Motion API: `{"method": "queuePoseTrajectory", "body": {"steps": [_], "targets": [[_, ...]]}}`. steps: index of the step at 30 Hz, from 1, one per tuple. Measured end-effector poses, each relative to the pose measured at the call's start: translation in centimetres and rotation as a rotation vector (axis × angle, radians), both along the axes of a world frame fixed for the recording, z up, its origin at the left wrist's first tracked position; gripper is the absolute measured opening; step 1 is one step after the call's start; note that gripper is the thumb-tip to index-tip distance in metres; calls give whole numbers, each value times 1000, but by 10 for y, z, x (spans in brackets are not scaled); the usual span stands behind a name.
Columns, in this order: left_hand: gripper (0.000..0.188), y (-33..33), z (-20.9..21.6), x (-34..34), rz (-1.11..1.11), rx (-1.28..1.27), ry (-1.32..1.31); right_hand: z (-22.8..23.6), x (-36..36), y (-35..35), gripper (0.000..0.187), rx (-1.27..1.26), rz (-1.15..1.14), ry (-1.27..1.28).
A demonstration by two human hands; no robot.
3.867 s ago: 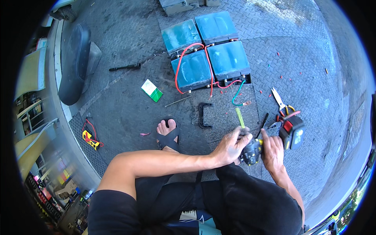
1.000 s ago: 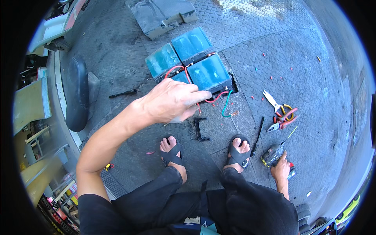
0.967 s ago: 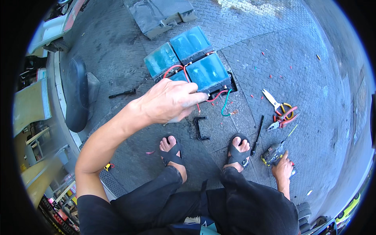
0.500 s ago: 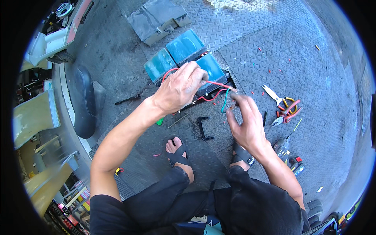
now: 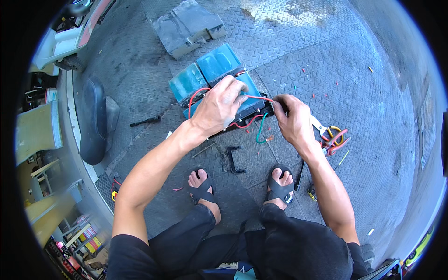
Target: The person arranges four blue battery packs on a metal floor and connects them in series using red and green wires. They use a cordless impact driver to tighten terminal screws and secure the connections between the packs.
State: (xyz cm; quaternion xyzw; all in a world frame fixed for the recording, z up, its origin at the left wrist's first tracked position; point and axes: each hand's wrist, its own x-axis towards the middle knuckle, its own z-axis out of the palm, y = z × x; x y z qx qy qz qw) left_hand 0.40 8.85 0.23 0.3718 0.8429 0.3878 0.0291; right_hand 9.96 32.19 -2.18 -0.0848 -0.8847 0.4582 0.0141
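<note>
A red wire (image 5: 260, 97) stretches between my two hands, over a group of blue-topped batteries. My left hand (image 5: 219, 103) pinches it above the nearest battery (image 5: 249, 88). At the wire's right end, the thumb and fingers of my right hand (image 5: 294, 119) are closed on it; the tip is hidden. Two more batteries, one at the left (image 5: 189, 80) and one at the back (image 5: 218, 60), sit against the near one. A short green wire (image 5: 260, 128) with a bare copper end hangs from the front side, beside another red lead (image 5: 242, 125).
A grey plastic cover (image 5: 189, 28) lies behind the batteries. Red-handled pliers (image 5: 337, 143) and scissors (image 5: 319, 126) lie right of my right hand. A black bracket (image 5: 231, 161) is near my feet, a black seat (image 5: 93, 121) at left, a screwdriver-like tool (image 5: 145, 122) beyond it.
My right hand has come up and closed on the red wire's end; before, its fingers were apart below it. The green wire hangs clear of that hand. The view has shifted slightly.
</note>
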Motion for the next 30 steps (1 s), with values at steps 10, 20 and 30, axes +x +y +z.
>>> {"method": "queuePoseTrajectory", "body": {"steps": [10,20,30], "targets": [[12,-8,17,0,114,-129,-316,-3,2,-1,22,-473,-128,-390],[15,10,-7,7,9,-6,-37,-18,11,-7,24,-933,-86,-435],[17,15,-9,3,25,33,-112,-38,22,-24,22,-1340,-243,-336]]}}
